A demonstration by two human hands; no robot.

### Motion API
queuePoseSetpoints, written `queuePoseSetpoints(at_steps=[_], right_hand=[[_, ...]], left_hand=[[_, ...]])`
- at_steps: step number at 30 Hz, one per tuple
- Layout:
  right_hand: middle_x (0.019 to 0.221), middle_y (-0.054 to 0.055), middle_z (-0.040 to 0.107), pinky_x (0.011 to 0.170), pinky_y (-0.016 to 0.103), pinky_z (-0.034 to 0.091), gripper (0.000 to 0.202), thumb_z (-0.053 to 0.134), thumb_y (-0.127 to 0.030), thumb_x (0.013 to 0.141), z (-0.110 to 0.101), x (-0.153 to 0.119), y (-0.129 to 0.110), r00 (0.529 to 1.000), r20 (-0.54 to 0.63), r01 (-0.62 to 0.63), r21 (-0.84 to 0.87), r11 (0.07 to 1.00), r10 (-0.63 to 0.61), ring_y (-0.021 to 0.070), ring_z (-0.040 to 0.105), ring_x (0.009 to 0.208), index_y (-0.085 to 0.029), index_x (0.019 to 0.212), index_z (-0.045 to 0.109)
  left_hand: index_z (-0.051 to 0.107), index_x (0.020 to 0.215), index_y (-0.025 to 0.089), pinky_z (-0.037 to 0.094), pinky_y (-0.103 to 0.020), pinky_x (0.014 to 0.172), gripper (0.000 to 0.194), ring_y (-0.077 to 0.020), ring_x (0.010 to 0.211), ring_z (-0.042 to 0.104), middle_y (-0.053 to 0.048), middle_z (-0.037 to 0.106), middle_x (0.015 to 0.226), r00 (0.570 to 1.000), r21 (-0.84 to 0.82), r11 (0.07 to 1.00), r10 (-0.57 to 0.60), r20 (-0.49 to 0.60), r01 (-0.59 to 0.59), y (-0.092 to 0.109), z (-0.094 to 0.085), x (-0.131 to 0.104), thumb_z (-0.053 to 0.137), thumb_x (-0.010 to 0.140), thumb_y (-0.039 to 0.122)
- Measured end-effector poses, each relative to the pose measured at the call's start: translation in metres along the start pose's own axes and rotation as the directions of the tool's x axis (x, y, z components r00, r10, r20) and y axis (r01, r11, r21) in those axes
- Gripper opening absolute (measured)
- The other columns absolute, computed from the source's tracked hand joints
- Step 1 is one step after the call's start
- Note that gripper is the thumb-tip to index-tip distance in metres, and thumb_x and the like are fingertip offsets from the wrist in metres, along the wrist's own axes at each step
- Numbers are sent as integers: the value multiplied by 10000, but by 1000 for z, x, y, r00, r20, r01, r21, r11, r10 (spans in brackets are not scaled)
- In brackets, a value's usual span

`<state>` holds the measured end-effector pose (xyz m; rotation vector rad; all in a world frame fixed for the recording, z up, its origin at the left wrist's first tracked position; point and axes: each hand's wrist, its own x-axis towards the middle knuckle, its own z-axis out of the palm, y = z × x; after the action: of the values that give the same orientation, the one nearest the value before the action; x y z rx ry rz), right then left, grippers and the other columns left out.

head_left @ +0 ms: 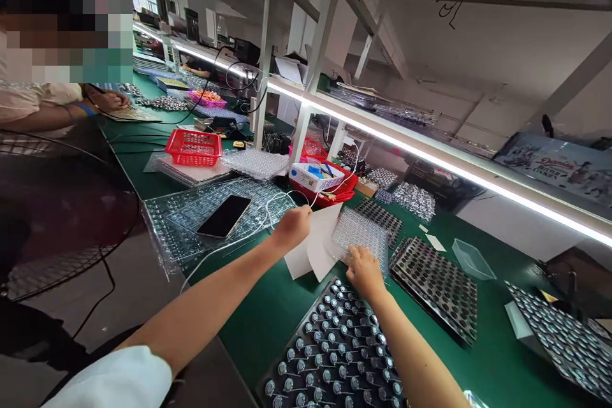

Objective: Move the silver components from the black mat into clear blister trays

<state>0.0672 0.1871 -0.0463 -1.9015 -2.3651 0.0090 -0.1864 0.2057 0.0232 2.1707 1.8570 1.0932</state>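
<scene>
My left hand [292, 227] is closed at the upper end of a white sheet [313, 245], near a thin white cable [275, 204]; what its fingers pinch is too small to make out. With bent fingers, my right hand [364, 268] rests on the near edge of a clear plastic tray [361, 236] with rows of small pockets. Below the hands lies a black tray [335, 357] holding several round metal parts with thin leads. A dark phone [224, 216] lies on clear trays [176, 220] to the left.
A red basket [194, 148] and a white box [316, 176] stand behind. Stacked black trays [437, 287], a clear container [472, 259] and another filled tray [564, 338] are to the right. A lit shelf [430, 162] crosses behind. A person's hand [112, 101] is at the far left.
</scene>
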Motion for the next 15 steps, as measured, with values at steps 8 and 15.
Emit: queuePoseSetpoints(at_steps=[8,15], right_hand=[[1447,220,357,1060,525,251,561,561,-193,783,-20,0,-6,998,3,-55,332,942,57,348,296,1353,-106,1329,467],[1199,81,627,842,349,505,493,367,-520,913,-101,-56,-30,997,-75,61,941,332,30,194,630,1009,-214,1288,466]], left_hand=[[633,903,187,483,-271,700,207,-190,736,655,-29,694,770,881,-95,990,-133,-454,101,-23,-92,-36,505,836,336],[577,948,170,545,-265,613,324,-134,595,631,7,650,762,844,-659,748,-400,-357,76,36,-92,-63,597,780,446]])
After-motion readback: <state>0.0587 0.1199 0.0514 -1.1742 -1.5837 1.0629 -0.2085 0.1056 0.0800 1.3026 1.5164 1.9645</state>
